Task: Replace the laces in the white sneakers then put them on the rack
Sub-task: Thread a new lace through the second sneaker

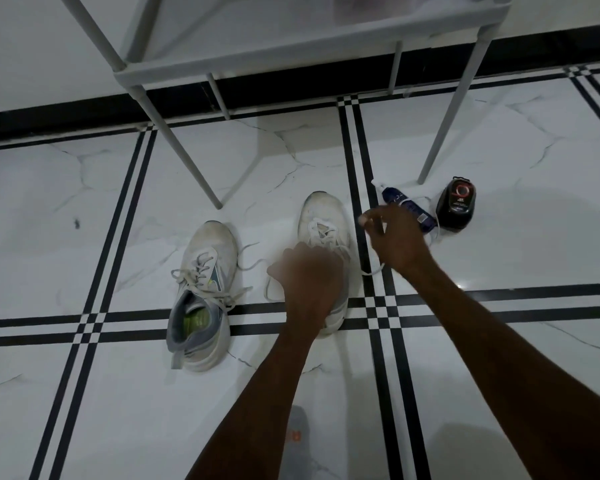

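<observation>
Two white sneakers stand on the tiled floor, toes pointing away from me. The left sneaker (pixel 201 292) has grey laces threaded loosely, ends trailing to the right. The right sneaker (pixel 323 223) has a white lace in its upper eyelets. My left hand (pixel 309 278) rests on the right sneaker's opening and covers its tongue; it is blurred. My right hand (pixel 395 240) is raised to the right of that shoe, fingers pinched on a white lace (pixel 373 270) that runs down to the floor. The grey rack (pixel 291 60) stands beyond the shoes.
A dark blue spray bottle (pixel 409 206) lies on the floor behind my right hand. Next to it sits a black shoe-polish container (pixel 456 206). Rack legs (pixel 191 164) (pixel 451 126) stand just past the sneakers. A black skirting band runs along the wall.
</observation>
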A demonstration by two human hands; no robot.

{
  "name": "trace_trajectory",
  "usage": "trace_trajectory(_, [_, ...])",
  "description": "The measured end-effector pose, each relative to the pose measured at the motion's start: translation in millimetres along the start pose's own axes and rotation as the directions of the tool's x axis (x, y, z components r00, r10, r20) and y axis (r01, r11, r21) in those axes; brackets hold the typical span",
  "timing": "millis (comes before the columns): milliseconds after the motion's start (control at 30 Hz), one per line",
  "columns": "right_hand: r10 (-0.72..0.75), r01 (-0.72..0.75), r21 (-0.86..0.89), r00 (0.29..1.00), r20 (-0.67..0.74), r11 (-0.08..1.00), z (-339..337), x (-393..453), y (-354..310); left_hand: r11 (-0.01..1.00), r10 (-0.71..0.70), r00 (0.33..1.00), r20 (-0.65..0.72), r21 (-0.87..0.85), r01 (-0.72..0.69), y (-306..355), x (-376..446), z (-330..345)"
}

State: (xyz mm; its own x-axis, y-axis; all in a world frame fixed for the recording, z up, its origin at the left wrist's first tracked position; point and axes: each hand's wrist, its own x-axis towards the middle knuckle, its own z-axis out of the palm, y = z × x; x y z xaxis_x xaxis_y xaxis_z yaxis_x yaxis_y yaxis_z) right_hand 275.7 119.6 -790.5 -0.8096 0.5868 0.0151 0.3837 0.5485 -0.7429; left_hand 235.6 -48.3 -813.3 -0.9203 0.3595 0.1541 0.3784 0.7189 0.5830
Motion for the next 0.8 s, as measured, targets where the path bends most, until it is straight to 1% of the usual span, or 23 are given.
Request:
trace_trajectory(33, [-0.016, 0.016, -0.001, 0.987, 0.159, 1.0, 9.9, -4.4, -4.0, 0.998, 0.021, 1.0, -0.004, -0.055, -0.021, 0.5, -1.7, -1.5])
trace_trajectory(67, [-0.01, 0.012, -0.006, 0.961, 0.276, 1.0, 18.0, -8.7, -6.8, 0.992, 0.033, 0.999, -0.014, -0.124, -0.035, -1.4, -2.8, -3.0])
trace_trajectory(100, [0.009, -0.01, 0.002, 0.94, 0.342, 1.0, 23.1, -8.5, -5.8, 0.982, 0.031, 0.999, -0.022, -0.187, -0.034, -4.1, -3.3, -5.3])
trace_trajectory(167, [0.042, -0.059, 0.038, 0.933, 0.357, 0.998, 25.8, -6.6, -6.1, 0.972, 0.007, 1.0, -0.023, -0.233, -0.012, -10.4, -1.2, -9.9])
trace_trajectory(233, [0.066, -0.091, 0.047, 0.923, 0.38, 0.995, 25.9, -4.0, -8.8, 0.976, -0.016, 0.999, 0.046, -0.214, 0.025, -13.3, 4.5, -14.3])
trace_trajectory(300, [0.057, -0.061, -0.004, 0.903, 0.425, 0.998, 26.5, -5.0, -15.1, 0.984, -0.025, 0.989, 0.145, -0.172, 0.051, -13.9, 11.1, -17.4])
trace_trajectory(333, [0.046, -0.035, -0.035, 0.903, 0.426, 0.999, 26.4, -5.4, -16.3, 0.989, -0.019, 0.986, 0.165, -0.141, 0.042, -15.1, 14.6, -16.8])
trace_trajectory(467, [-0.002, 0.021, -0.046, 0.925, 0.381, 0.999, 21.6, -9.3, -18.8, 0.996, -0.025, 0.991, 0.131, -0.083, 0.036, -20.5, 22.5, -18.1])
trace_trajectory(600, [0.017, 0.008, -0.065, 0.925, 0.379, 0.998, 19.9, -11.0, -20.8, 0.994, -0.024, 0.993, 0.116, -0.107, 0.036, -25.1, 20.2, -15.1])
trace_trajectory(700, [0.04, -0.01, -0.072, 0.906, 0.421, 0.997, 18.1, -11.6, -22.8, 0.99, -0.008, 0.992, 0.126, -0.14, 0.026, -26.4, 15.4, -15.9])
trace_trajectory(733, [0.06, -0.037, -0.059, 0.891, 0.45, 0.998, 15.6, -11.4, -23.9, 0.99, -0.012, 0.994, 0.105, -0.138, 0.027, -26.5, 15.4, -17.0])
trace_trajectory(767, [0.098, -0.103, -0.016, 0.873, 0.478, 0.995, 11.9, -11.0, -25.6, 0.991, -0.009, 0.998, 0.068, -0.13, 0.017, -24.6, 16.6, -21.0])
trace_trajectory(800, [0.146, -0.201, 0.056, 0.852, 0.503, 0.978, 6.9, -10.7, -27.3, 0.991, 0.016, 1.0, 0.023, -0.136, -0.013, -22.2, 19.3, -24.0])
